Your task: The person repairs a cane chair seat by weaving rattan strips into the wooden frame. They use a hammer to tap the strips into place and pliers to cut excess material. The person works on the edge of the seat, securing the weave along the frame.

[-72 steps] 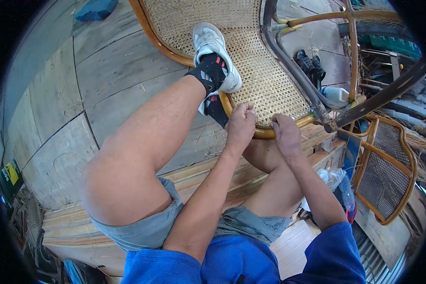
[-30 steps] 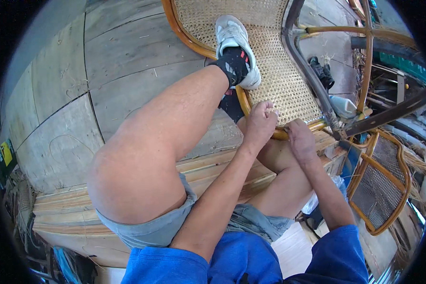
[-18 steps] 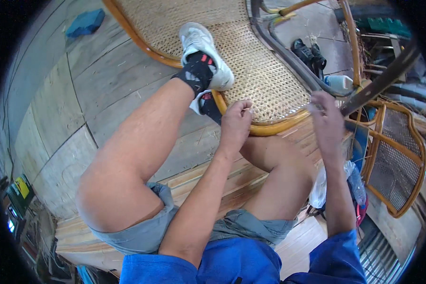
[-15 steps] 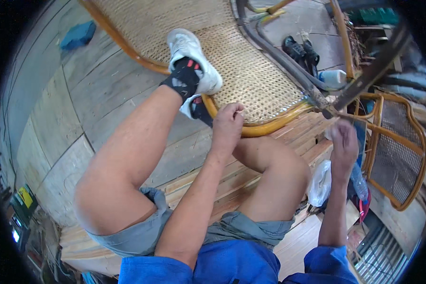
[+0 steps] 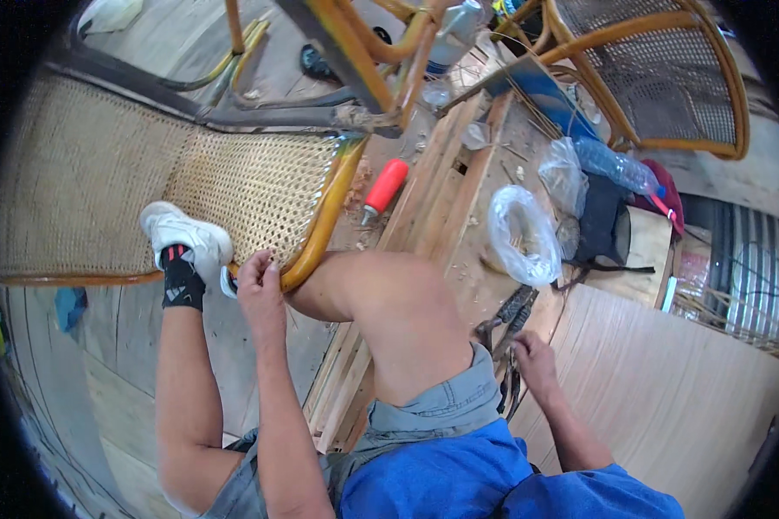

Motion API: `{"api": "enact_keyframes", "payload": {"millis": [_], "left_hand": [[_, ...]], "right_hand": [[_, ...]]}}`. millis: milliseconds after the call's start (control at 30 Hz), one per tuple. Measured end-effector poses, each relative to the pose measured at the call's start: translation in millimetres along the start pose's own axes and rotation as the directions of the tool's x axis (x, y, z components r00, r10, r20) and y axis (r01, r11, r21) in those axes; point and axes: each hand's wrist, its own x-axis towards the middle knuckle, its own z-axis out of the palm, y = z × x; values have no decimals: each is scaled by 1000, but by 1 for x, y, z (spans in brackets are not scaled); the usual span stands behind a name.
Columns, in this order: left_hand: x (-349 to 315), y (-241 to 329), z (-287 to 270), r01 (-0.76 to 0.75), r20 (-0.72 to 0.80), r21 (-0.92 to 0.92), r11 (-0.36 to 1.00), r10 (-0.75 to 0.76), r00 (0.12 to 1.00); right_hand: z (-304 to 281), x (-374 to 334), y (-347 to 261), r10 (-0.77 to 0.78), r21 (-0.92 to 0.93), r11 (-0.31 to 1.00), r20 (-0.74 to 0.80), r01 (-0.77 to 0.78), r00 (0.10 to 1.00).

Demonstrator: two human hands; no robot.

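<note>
A rattan chair with a woven cane panel lies tipped over at the left, its curved yellow-brown rim against my bent leg. At the corner of the panel, my left hand is closed in a pinch by the rim; what its fingertips hold is too small to make out. My right hand reaches low on the right, fingers curled beside some dark-handled hand tools. Whether it grips one of them is hidden. My white shoe presses on the cane panel.
A red squeeze bottle lies beside wooden planks. A coil of clear plastic strip, a plastic bottle and a dark bag lie to the right. Another rattan chair stands at the far right.
My view has swung to the right, so the chair now appears further left. My right hand has dropped from beside the chair to the tools. My left hand stays at the panel's corner.
</note>
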Motion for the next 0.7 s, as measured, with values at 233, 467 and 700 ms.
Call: {"api": "enact_keyframes", "payload": {"millis": [233, 467, 700], "left_hand": [[-1, -1, -10, 87, 11, -162, 983, -86, 996], [6, -6, -14, 150, 36, -254, 956, -146, 989], [59, 58, -10, -172, 391, 99, 980, 121, 912]], "right_hand": [[51, -34, 11, 96, -131, 987, -6, -96, 995], [64, -31, 14, -91, 229, 966, -115, 116, 989], [12, 5, -32, -147, 284, 928, -314, 241, 938]]}}
